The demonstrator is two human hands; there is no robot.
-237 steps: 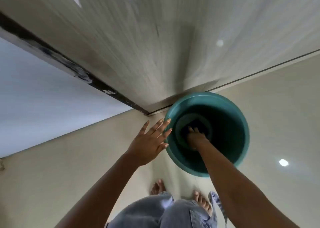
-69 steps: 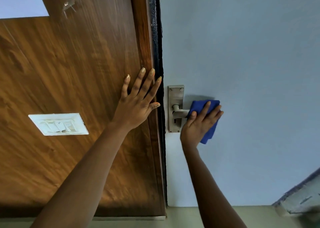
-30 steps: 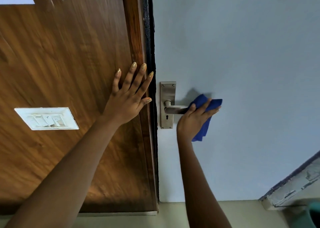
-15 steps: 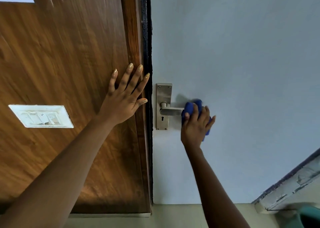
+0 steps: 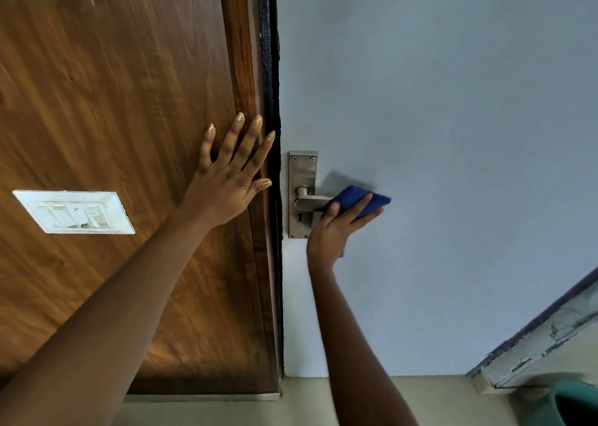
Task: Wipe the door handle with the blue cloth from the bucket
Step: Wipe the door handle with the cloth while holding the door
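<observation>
A silver lever door handle [image 5: 309,200] on a tall metal backplate [image 5: 303,170] is mounted on the pale blue door [image 5: 437,134]. My right hand [image 5: 336,228] grips the blue cloth [image 5: 359,199], which wraps the outer end of the lever and hides it. My left hand [image 5: 231,179] lies flat with fingers spread on the brown wooden panel [image 5: 113,102], just left of the dark door edge. The green bucket [image 5: 569,403] shows at the bottom right corner.
A white switch plate [image 5: 74,211] sits on the wooden panel at the left. A chipped grey door frame [image 5: 543,338] runs diagonally at the lower right. Beige floor [image 5: 446,399] lies along the bottom.
My right hand has slid the blue cloth along the lever and turned, so more of the cloth now shows past my fingers. My left hand stays pressed on the wood.
</observation>
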